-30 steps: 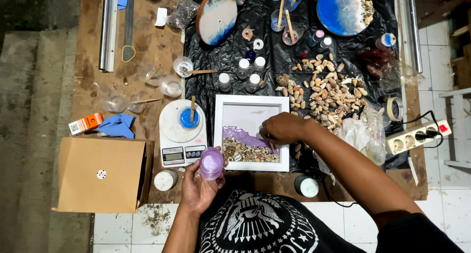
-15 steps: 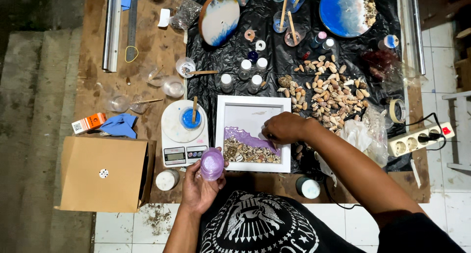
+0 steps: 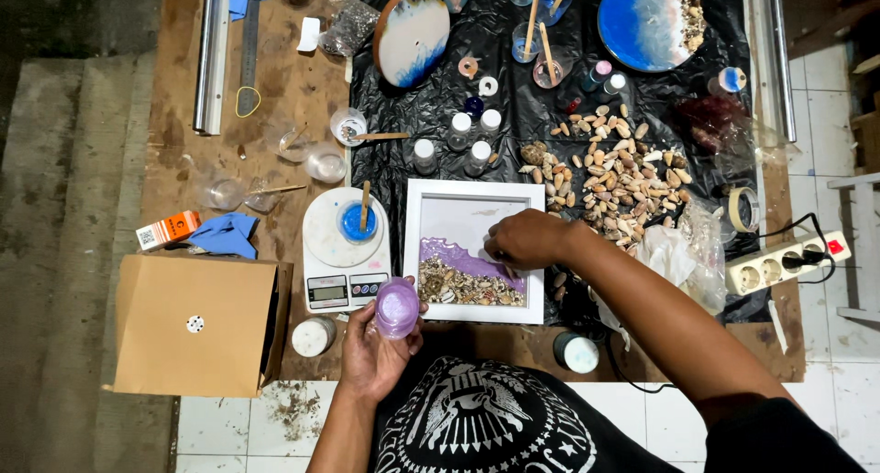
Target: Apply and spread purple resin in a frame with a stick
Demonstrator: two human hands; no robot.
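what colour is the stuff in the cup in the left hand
Pale purple, seen in the head view: the cup held in the left hand.

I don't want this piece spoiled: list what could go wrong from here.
1. The left hand holds a cup of purple liquid tilted beside the white frame; it could drip onto the digital scale or the table.
2. The right hand works at the edge of the purple band; a slip may smear it over the bare white area or shift the small shells below.
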